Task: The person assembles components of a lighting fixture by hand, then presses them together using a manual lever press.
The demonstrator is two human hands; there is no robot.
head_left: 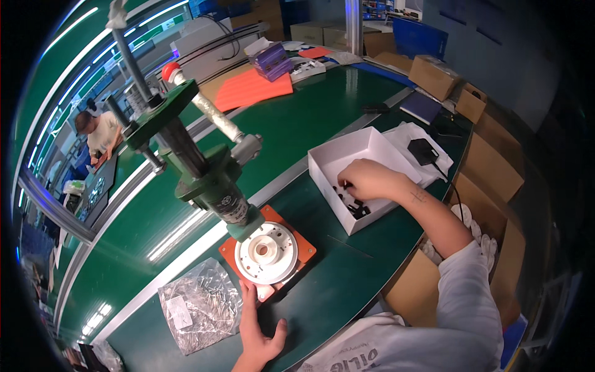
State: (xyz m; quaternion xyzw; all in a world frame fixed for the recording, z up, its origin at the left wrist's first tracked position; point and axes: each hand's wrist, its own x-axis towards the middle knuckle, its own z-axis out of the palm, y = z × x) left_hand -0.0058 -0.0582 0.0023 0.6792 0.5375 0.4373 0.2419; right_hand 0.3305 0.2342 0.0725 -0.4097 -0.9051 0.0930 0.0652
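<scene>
A white round disc part (286, 249) with a raised hub lies on an orange base plate (304, 254) under the head of a green hand press (217, 186). My left hand (259, 338) is open at the near side of the base plate, thumb apart, its index fingertip beside the disc's lower edge. My right hand (370, 178) reaches into a white open box (338, 211). Its fingers are curled together over small black parts (356, 209) in the box's near left corner. The fingertips are partly hidden, so what they pinch is unclear.
A clear bag of metal pins (207, 304) lies left of the press base. A black adapter (423, 150) with a cable rests right of the box. Cardboard boxes (489, 167) line the right edge. Beyond the rail, purple boxes (271, 62) sit by orange foam sheets (254, 88). Another person (102, 133) works far left.
</scene>
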